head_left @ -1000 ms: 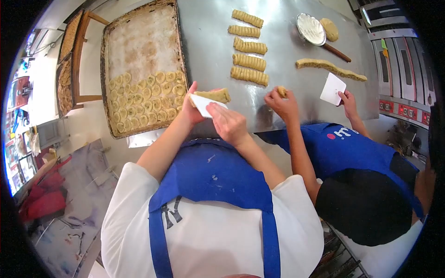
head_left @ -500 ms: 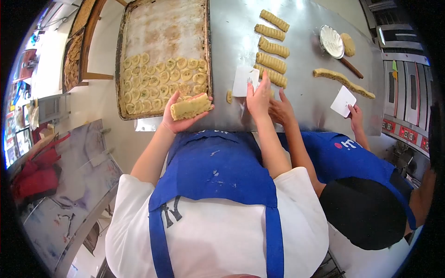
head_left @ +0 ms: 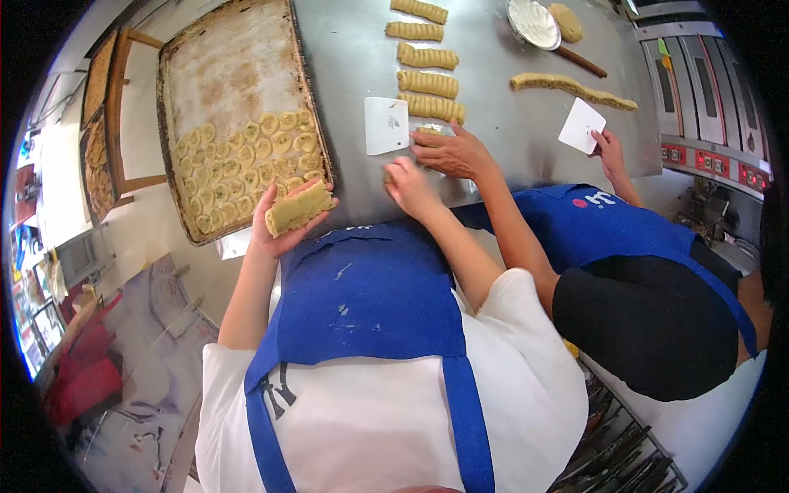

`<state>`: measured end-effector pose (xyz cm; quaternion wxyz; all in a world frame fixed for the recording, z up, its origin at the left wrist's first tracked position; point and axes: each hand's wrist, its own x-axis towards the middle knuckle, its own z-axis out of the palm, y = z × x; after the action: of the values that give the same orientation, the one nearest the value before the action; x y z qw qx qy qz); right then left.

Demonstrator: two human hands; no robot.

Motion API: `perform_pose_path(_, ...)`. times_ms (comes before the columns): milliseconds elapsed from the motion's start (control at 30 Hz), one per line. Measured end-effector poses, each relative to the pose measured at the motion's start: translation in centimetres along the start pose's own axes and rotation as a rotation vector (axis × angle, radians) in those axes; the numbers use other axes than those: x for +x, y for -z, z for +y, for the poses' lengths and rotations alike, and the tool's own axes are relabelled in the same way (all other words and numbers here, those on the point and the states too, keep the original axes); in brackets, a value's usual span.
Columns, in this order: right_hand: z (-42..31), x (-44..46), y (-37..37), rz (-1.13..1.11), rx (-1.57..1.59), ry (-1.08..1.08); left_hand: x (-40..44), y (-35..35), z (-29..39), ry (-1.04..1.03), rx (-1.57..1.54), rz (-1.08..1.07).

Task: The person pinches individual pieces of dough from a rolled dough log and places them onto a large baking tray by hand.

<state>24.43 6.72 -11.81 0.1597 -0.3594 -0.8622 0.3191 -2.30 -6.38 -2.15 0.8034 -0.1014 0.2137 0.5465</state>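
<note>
My left hand [head_left: 267, 226] is palm up, holding a thick pale dough log [head_left: 300, 208] across the palm and fingers, above the near right corner of a baking tray [head_left: 234, 70]. My right hand [head_left: 411, 187] hovers over the metal table's near edge, its fingertips pinched together; whether a small piece sits between them I cannot make out. Just beyond it a white dough scraper [head_left: 386, 126] lies flat on the table. A co-worker's hand [head_left: 452, 152] reaches in close beside my right hand, at a short bit of dough [head_left: 427, 129].
Several sliced dough logs [head_left: 427, 83] lie in a column on the steel table [head_left: 493, 107]. Rows of round dough pieces [head_left: 246, 156] cover the tray's near half. The co-worker's other hand [head_left: 610, 152] holds a second scraper [head_left: 582, 126]. A long dough strip [head_left: 575, 89] and flour bowl [head_left: 534, 23] lie farther right.
My right hand has drawn back from the scraper toward me, its fingers curling in. A small dough slice on the table is no longer seen. The whole view has shifted.
</note>
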Motion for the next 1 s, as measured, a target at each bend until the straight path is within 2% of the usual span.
perform_pose_path(33,0.6,-1.5,0.8,0.115,0.028,-0.023,0.0,0.0,-0.1,0.002,0.004,0.011)
perform_pose_path(167,2.3,-6.1,3.4,0.175,-0.019,-0.256,0.3,-0.5,-0.3,0.038,0.059,0.022)
perform_pose_path(267,3.4,-6.3,5.8,0.337,-0.036,-0.498,1.0,-0.7,-0.4,0.069,0.08,0.041)
perform_pose_path(400,6.6,-5.2,7.4,0.521,-0.253,-0.507,1.9,-2.1,-0.8,0.088,0.118,0.037)
perform_pose_path(533,8.7,-5.0,6.2,0.445,-0.286,-0.483,2.2,-2.4,-1.2,0.106,0.142,-0.029)
perform_pose_path(633,7.9,-5.4,6.9,0.308,-0.361,-0.575,1.9,-2.8,-1.6,0.088,0.139,0.028)
perform_pose_path(733,6.1,-5.0,7.3,0.269,-0.317,-0.67,1.7,-2.4,-1.8,0.081,0.122,0.032)
perform_pose_path(833,5.1,-5.0,6.7,0.188,-0.312,-0.676,1.1,-2.0,-1.8,0.078,0.118,0.051)
perform_pose_path(933,4.4,-5.7,8.7,0.2,-0.266,-0.324,1.1,-1.9,-1.8,0.037,0.138,0.073)
perform_pose_path(1000,5.6,-6.0,8.7,0.0,-0.254,-0.18,1.0,-1.8,-1.7,0.017,0.132,0.091)
